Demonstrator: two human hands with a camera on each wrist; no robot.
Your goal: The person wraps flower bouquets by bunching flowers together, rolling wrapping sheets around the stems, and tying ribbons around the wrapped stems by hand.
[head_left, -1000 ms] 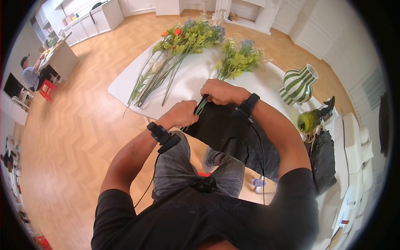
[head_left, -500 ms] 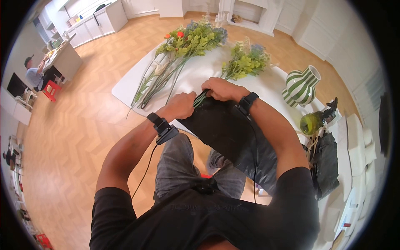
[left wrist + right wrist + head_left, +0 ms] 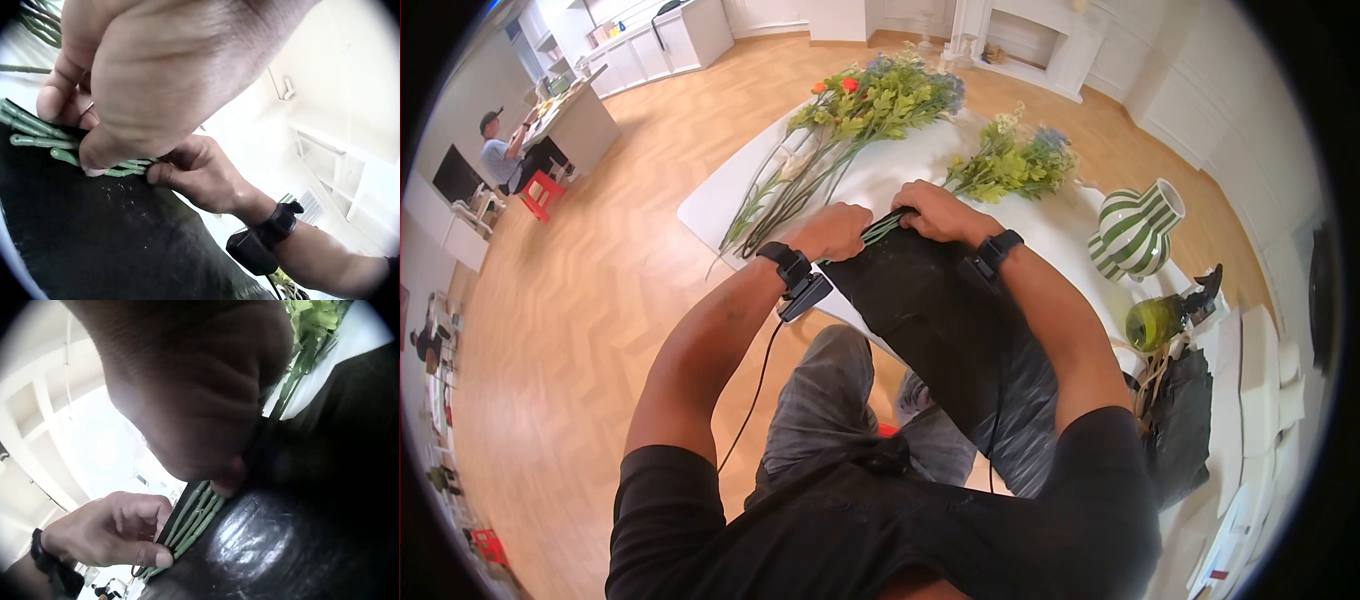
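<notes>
A bundle of green stems lies along the edge of a black sheet at the table's near side. My left hand pinches the stems and sheet edge near the stem ends; in the left wrist view its thumb presses over the stems. Just to the right, my right hand grips the same bundle and sheet edge, its fingertips partly hidden in the right wrist view. Beyond it, leafy flower heads rest on the white table. The sheet hangs down over my lap.
More long-stemmed flowers with red blooms lie at the back left. On the right are a green-striped vase, a green spray bottle and folded black material. A person sits far left on a red stool.
Both hands still hold the stems; the left has risen slightly. The stems lie flatter, and the black sheet hangs lower and more spread over the lap. The head view has shifted.
</notes>
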